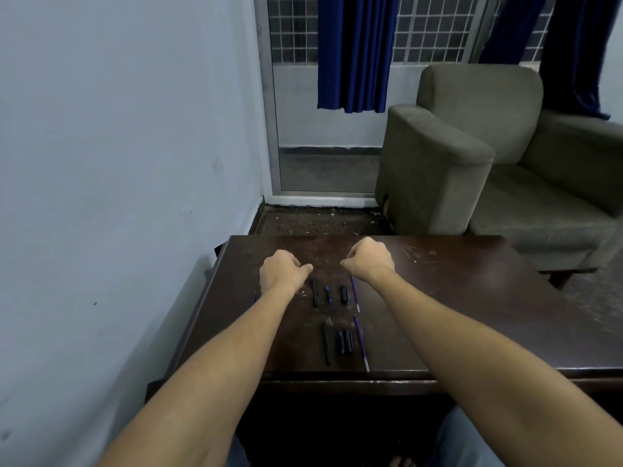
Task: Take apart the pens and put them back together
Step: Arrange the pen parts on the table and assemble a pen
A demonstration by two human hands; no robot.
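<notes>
- Fingers (pixel 292 261) of the left hand (pixel 281 269) are curled under into a loose fist with the thumb lying out toward the right. The palm faces down, so it cannot be told whether they pinch anything.
- On the right hand (pixel 369 259) the fingers are also curled in and down, knuckles up and thumb tucked toward the left. Any hold is hidden here too.
- Pen parts lie on the tabletop (pixel 472 298) between the two forearms, in two rows.
- The far row sits just below the hands: a black barrel (pixel 315 293), a small blue piece (pixel 328 294), a short black cap (pixel 344 294) and a purple refill (pixel 355 294). The refill's far end runs up beside the right wrist, and it is unclear whether they touch.
- The near row holds a longer black barrel (pixel 326 345), two short black pieces (pixel 345 342) side by side, and a second purple refill (pixel 361 343) whose pale tip lies near the front edge.
- A thin blue sliver (pixel 255 295) shows just left of the left wrist, too small to identify.
- Both bare forearms reach forward from the lower corners and converge. The hands are near each other but apart, over the far half of the tabletop.
- Its dark brown surface is scratched.
- Beyond it are a grey-green armchair (pixel 472 146) on the right, blue curtains (pixel 357 52) over a gridded window, and a pale wall (pixel 118 129) on the left.
</notes>
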